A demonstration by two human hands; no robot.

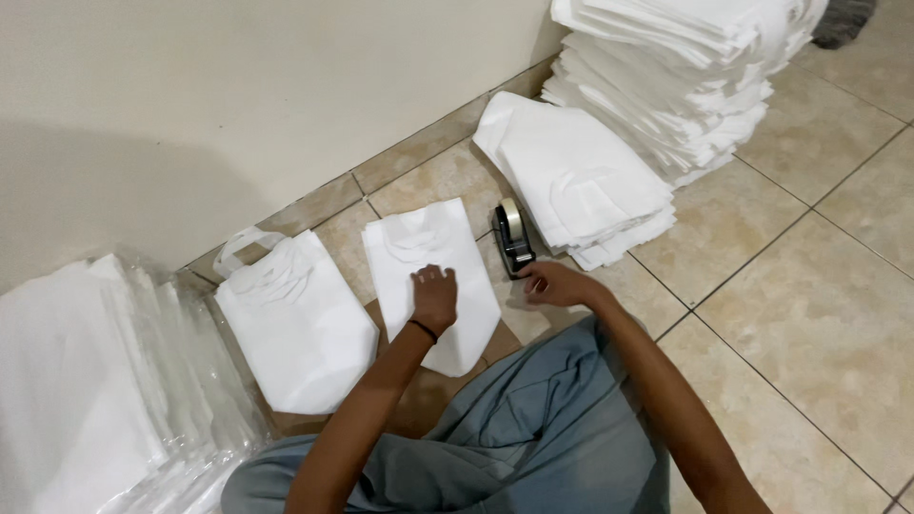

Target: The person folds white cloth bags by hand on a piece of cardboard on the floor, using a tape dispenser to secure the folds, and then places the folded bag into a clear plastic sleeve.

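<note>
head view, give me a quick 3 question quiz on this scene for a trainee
1. True or false: the left hand rests flat on a white bag.
2. What is the right hand nearest to? A) tape dispenser B) broom C) cup
3. What does the tall stack of bags stand on?

Key: 1 true. 2 A. 3 the tiled floor, by the wall.

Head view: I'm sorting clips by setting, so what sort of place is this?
Probably a home or small workshop floor used for packing: a tall stack of white bags on beige floor tiles, a tape dispenser, and plastic-wrapped bundles along the wall.
</note>
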